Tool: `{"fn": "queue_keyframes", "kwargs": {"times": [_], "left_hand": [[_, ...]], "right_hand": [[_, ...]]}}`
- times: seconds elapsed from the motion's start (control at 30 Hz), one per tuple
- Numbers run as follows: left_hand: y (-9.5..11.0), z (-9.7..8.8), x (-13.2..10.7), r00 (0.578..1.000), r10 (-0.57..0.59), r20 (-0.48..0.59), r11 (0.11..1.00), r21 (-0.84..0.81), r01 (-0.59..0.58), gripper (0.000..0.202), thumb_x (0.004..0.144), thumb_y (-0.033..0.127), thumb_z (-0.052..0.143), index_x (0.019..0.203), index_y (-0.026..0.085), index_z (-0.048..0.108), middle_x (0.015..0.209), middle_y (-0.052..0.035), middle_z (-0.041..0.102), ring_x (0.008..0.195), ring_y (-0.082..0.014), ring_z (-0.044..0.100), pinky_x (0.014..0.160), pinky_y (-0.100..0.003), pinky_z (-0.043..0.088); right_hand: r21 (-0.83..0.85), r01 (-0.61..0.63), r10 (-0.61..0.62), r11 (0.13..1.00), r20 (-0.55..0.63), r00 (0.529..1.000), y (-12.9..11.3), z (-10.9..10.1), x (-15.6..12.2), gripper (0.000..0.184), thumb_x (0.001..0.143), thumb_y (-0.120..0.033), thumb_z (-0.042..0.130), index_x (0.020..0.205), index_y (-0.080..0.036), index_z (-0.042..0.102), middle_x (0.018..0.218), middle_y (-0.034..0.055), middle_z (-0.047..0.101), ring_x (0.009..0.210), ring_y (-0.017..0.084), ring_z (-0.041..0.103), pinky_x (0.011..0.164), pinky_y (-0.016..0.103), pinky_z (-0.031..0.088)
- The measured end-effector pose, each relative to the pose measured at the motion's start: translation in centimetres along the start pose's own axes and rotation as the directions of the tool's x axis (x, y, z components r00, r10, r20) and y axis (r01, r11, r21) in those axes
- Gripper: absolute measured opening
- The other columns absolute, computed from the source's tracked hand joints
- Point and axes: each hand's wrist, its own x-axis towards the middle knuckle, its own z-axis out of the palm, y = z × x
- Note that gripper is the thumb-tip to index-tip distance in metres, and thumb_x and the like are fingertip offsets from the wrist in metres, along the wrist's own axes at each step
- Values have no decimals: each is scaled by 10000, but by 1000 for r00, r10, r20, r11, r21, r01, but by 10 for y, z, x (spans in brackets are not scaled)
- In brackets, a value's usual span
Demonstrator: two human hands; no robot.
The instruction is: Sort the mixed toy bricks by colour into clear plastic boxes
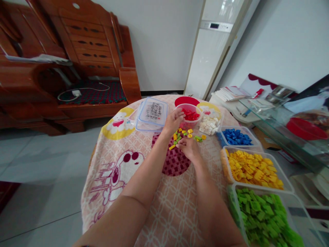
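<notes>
A small heap of loose yellow and green bricks (pixel 185 134) lies on the patterned tablecloth (pixel 144 164) between my hands. My left hand (pixel 173 120) reaches forward to the rim of a clear tub of red bricks (pixel 190 115), fingers curled; what it holds, if anything, is hidden. My right hand (pixel 189 147) rests palm down just before the loose heap, fingers bent over the cloth near a yellow brick (pixel 172 146).
Along the right stand tubs of white bricks (pixel 209 126), blue bricks (pixel 236 137), yellow bricks (pixel 253 168) and green bricks (pixel 264 216). A clear lid (pixel 153 114) and a red lid (pixel 186 101) lie at the back. A wooden bench (pixel 77 61) stands at left, glass shelf (pixel 282 130) at right.
</notes>
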Motion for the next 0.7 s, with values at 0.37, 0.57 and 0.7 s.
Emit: {"fn": "queue_keyframes", "kwargs": {"times": [0.37, 0.57, 0.7], "left_hand": [[13, -29, 1, 988, 47, -144, 954, 299, -1, 317, 798, 199, 591, 1078, 124, 720, 961, -79, 766, 791, -161, 718, 779, -302, 587], [22, -31, -5, 988, 71, -141, 531, 844, 82, 239, 856, 176, 550, 935, 154, 775, 934, -102, 778, 943, -234, 711, 892, -330, 526], [18, -23, -10, 997, -74, -17, 257, 966, 36, 296, 918, 178, 483, 954, 118, 770, 1040, -170, 755, 1031, -282, 691, 927, -361, 499]], "right_hand": [[-258, 45, -45, 965, 6, 999, -13, -2, -6, 105, 856, -222, 676, 861, -237, 780, 826, 39, 764, 770, 181, 673, 668, 260, 396], [-55, 17, -18, 998, -18, 1000, 0, -1, 1, 99, 822, -191, 650, 780, -210, 737, 692, 8, 717, 684, 165, 650, 659, 247, 422], [183, -14, 18, 983, -18, 1000, 10, 1, 4, 113, 802, -222, 602, 759, -206, 705, 551, -34, 634, 558, 151, 608, 593, 240, 433]]}}
